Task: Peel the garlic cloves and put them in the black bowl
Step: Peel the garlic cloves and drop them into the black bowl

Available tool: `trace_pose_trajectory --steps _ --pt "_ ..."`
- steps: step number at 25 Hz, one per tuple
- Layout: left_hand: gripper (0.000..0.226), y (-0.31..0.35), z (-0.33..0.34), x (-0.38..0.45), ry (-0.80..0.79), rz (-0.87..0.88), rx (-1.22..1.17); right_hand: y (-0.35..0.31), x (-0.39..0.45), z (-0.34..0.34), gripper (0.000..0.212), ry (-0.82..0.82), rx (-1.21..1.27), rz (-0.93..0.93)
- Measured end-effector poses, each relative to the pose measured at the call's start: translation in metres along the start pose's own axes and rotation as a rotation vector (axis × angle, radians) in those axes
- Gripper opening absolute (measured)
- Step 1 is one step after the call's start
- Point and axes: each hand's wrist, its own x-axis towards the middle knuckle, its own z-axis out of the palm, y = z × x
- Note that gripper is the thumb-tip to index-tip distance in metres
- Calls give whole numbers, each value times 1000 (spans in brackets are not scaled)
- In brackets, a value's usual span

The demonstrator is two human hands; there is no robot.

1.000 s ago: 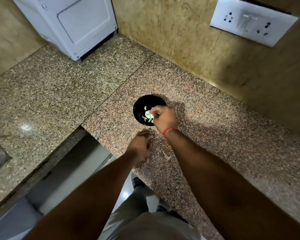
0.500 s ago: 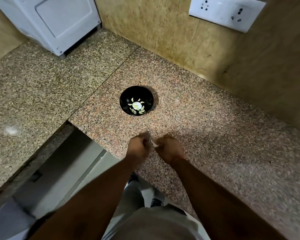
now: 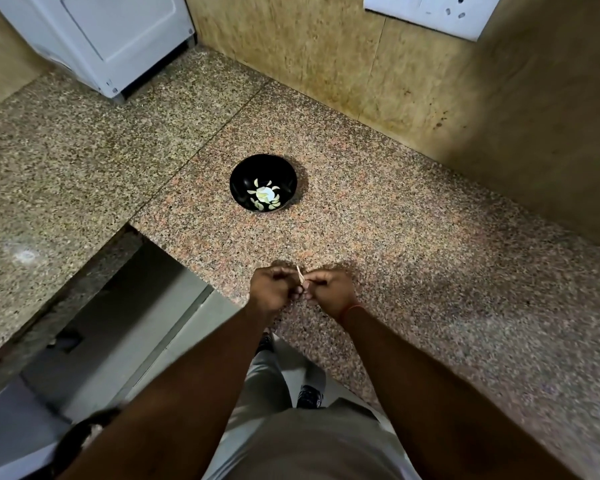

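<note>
- The left hand (image 3: 273,289) and the right hand (image 3: 329,292) met knuckle to knuckle above the near edge of the speckled pink-brown granite counter (image 3: 413,237), fingers curled.
- Between them they pinched a small garlic clove; only its thin pale sliver of papery skin (image 3: 299,274) showed, sticking up between the fingertips.
- The small round glossy black bowl (image 3: 284,178) stood on the counter well beyond the hands, with pale peeled garlic cloves (image 3: 264,195) lying in its bottom.
- A white appliance (image 3: 118,39) stood at the far left corner, and a white switch plate (image 3: 430,12) was on the tan wall.
</note>
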Motion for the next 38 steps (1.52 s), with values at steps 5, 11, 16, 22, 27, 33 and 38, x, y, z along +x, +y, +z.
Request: trace_pose_trajectory --steps 5,11,16,22,27,33,38 --pt "9 -3 -2 -11 -105 54 -49 -1 -6 -6 14 -39 -19 0" --pt "16 -6 2 -14 -21 56 -16 -8 -10 -6 17 30 100 54" --pt "25 -2 5 -20 34 53 -24 -10 -11 -6 11 41 196 108" --pt "20 1 6 -23 29 178 235 -6 -12 -7 10 35 299 174" --pt "15 -3 12 -22 37 185 307 -3 -8 -6 6 23 179 133" --pt "11 -9 15 -22 43 143 165 0 -4 3 7 55 179 108" --pt "11 -10 5 -19 31 76 43 -4 -5 6 6 47 237 120"
